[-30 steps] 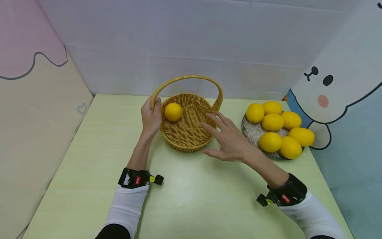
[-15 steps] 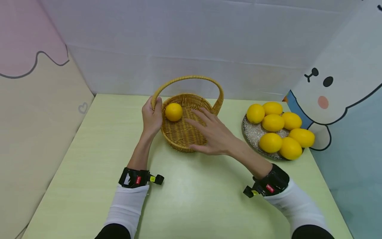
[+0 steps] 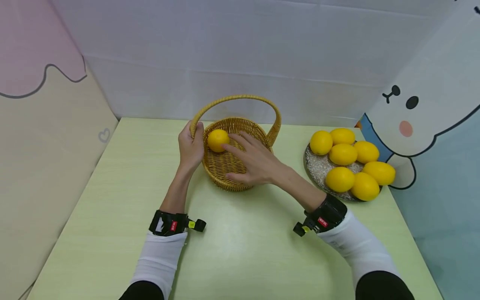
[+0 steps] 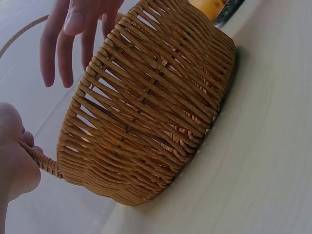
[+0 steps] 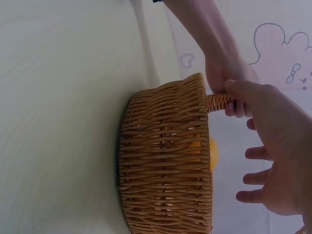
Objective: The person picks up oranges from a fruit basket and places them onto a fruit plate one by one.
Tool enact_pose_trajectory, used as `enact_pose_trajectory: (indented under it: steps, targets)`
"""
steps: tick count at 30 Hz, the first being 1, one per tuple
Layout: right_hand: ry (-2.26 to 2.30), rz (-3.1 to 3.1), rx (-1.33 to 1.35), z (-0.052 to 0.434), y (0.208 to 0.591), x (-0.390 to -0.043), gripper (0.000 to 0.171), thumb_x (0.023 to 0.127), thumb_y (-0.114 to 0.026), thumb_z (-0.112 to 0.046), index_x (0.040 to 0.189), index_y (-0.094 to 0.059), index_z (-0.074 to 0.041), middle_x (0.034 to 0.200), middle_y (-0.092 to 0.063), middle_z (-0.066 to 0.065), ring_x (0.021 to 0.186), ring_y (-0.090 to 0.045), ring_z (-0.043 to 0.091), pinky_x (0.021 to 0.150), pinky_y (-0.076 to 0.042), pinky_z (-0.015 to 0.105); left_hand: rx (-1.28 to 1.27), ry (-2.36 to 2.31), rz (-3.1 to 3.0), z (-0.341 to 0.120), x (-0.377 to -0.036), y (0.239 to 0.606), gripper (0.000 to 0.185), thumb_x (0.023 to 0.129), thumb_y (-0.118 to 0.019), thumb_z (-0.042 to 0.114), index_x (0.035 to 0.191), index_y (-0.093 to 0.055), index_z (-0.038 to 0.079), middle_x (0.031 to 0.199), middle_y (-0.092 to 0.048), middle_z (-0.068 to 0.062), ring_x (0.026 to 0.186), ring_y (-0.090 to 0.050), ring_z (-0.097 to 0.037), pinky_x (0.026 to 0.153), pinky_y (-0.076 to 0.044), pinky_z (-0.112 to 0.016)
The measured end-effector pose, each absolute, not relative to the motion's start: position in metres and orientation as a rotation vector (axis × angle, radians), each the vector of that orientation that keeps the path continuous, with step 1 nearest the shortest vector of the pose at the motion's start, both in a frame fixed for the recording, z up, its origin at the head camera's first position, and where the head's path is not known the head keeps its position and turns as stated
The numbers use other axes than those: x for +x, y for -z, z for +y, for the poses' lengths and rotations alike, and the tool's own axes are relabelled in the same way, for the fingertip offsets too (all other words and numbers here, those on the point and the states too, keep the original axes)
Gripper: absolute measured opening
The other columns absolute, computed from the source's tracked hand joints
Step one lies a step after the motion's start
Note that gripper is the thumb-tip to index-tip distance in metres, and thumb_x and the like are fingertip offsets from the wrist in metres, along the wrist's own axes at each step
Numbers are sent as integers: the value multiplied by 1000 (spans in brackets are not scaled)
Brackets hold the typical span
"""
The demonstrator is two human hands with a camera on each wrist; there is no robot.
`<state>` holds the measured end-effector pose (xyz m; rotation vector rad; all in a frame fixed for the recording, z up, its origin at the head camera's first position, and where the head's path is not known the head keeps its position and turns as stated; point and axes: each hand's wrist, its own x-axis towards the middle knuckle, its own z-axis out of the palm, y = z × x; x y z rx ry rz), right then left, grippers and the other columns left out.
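Over the last second we see the right hand (image 3: 258,164) sweep leftward from the gap between basket and plate to sit over the basket (image 3: 225,173), fingers now reaching the lemon (image 3: 217,140) inside; the left hand (image 3: 191,148) has not shifted. We judge the work in hand to be a reach for that one lemon, with no pick-up yet. Grip: right hand's fingers are straight and spread wide, holding nothing; from the head view the fingertips look to be touching or just beside the lemon, and we cannot tell which. The right wrist view shows the spread fingers (image 5: 261,174) above the basket rim, lemon (image 5: 213,151) peeking past it. Left hand is curled round the base of the basket handle (image 3: 240,98) on the basket's left side; the left wrist view shows that grip (image 4: 17,165) on the wicker. The lemon lies in the far-left part of the basket, which stands near the table's (image 3: 243,250) far edge, about mid-width. The plate (image 3: 316,166) with six more lemons (image 3: 339,178) sits toward the far right corner, untouched.
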<state>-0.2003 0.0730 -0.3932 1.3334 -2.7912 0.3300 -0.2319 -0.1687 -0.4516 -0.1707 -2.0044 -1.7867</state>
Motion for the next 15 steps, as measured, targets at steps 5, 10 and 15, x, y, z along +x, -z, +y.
enact_pose_trajectory:
  steps: [5, 10, 15]
  targets:
    - [-305, -2859, 1356, 62, 391, -213, 84, 106, -73, -58, 173, -44, -18, 183, -33, 22, 170, -31, 52, 137, -34, 68, -157, 1791, -2013, -169, -231, 451, 37, 122, -53, 31, 87, -50, 17, 67, -38, 11, 54, -30, -5, 49, -22, -21]
    - [-307, -2926, 1354, 51, 390, -229, 84, 107, -71, -59, 174, -41, -19, 185, -29, 20, 172, -28, 49, 140, -29, 66, -131, 1812, -2023, -169, -232, 451, 36, 122, -53, 29, 88, -49, 17, 67, -38, 8, 53, -31, -7, 49, -23, -21]
    - [-326, -2968, 1333, 42, 393, -244, 85, 107, -72, -59, 174, -41, -18, 184, -31, 19, 172, -30, 45, 142, -28, 61, -113, 1819, -2030, -168, -232, 450, 36, 122, -54, 29, 88, -49, 17, 66, -38, 7, 52, -32, -8, 48, -23, -21]
